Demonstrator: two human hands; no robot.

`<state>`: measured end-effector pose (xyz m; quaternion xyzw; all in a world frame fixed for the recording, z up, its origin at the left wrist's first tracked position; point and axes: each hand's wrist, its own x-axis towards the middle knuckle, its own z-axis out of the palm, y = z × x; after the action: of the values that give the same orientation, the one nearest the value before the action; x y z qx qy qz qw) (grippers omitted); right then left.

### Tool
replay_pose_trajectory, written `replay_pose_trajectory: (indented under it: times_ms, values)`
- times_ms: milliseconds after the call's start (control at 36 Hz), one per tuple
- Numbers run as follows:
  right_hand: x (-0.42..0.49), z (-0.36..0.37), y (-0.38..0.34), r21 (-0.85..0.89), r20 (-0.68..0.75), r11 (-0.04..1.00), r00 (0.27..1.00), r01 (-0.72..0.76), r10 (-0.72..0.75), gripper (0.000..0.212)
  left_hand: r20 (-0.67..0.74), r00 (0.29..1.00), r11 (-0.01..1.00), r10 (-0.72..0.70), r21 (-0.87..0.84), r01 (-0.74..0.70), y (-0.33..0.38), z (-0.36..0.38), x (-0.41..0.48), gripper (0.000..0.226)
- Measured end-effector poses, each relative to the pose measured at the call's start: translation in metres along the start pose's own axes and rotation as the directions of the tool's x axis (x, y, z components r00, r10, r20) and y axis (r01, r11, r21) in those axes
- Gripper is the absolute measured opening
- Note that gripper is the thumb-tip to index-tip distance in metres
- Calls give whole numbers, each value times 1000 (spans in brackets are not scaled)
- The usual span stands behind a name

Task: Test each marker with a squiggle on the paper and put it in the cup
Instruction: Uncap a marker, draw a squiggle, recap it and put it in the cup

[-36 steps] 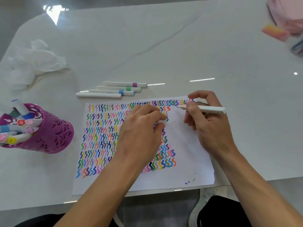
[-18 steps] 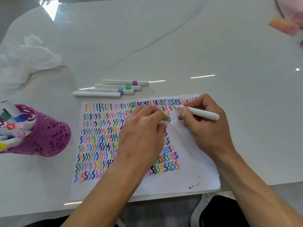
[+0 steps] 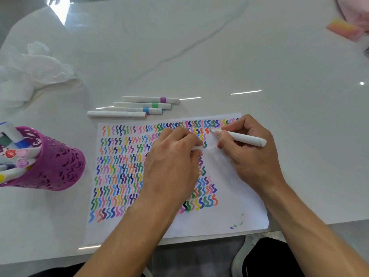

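Right hand (image 3: pixel 251 154): fingers curled round a white marker (image 3: pixel 244 138), pinched near its pale pink tip. The tip touches the paper (image 3: pixel 235 198) in the second row of squiggles, just right of an orange one. Barrel slants up and to the right.

Left hand (image 3: pixel 173 166): rests on the paper over the squiggles, fingers curled, pinching a small white cap (image 3: pixel 197 147).

Cup (image 3: pixel 60 162): purple, perforated, well left of the paper, with capped markers inside.

Four markers (image 3: pixel 139 107) lie side by side on the table (image 3: pixel 199 47) just beyond the paper's far edge. Crumpled tissue (image 3: pixel 34 72) at far left.
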<state>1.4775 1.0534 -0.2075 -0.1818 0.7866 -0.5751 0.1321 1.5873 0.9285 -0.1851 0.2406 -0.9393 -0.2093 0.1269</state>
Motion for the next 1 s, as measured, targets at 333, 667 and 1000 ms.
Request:
replay_pose_trajectory:
  times_ms: [333, 667, 1000]
  values:
    - [0, -2, 1, -15, 10, 1000, 1000, -8, 9, 21, -7, 1000, 1000, -21, 2, 21, 0, 1, 1, 9]
    - [-2, -10, -13, 209, -125, 975, 991, 81, -55, 9, -41, 998, 999, 39, 5, -39, 1, -5, -6, 9]
    - [-17, -13, -31, 236, 18, 970, 998, 49, -55, 6, -74, 990, 964, -117, -247, 96, 8, -22, -13, 17]
